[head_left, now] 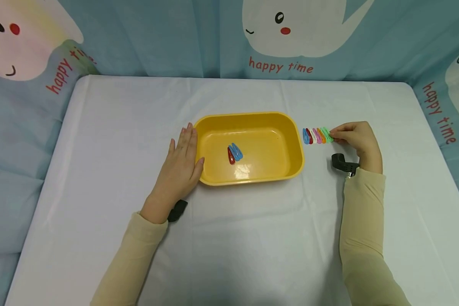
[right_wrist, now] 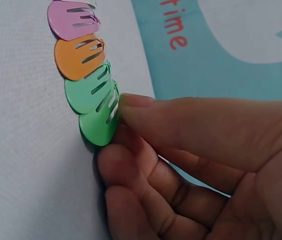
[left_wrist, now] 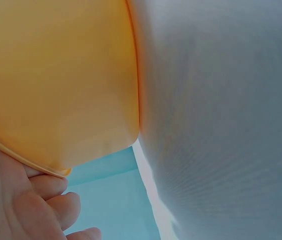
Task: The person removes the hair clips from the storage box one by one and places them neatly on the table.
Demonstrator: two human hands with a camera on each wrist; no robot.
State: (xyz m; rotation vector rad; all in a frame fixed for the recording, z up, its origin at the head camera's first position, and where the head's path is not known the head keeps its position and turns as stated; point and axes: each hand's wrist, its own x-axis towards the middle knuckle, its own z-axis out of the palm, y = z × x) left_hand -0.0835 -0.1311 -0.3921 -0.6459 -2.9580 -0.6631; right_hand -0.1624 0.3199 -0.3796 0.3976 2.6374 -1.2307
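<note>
A yellow plastic tray [head_left: 252,178] sits mid-table, holding a red hair clip [head_left: 231,156] and blue hair clips [head_left: 236,151]. Against its left rim lies my left hand [head_left: 179,163], fingers straight along the edge; the left wrist view shows the tray's outer wall [left_wrist: 66,85] beside the palm. To the right of the tray runs a row of snap hair clips in blue, red, white, pink [right_wrist: 73,21], orange [right_wrist: 78,56] and green. My right hand [head_left: 353,138] pinches the green hair clip [right_wrist: 100,125] at the row's right end between thumb and fingertips. That clip overlaps another green one.
A white cloth [head_left: 252,238] covers the table. Blue curtains [head_left: 168,38] with whale prints and red lettering hang along the back and both sides. Each wrist wears a black camera mount, the right one [head_left: 342,163] close over the cloth.
</note>
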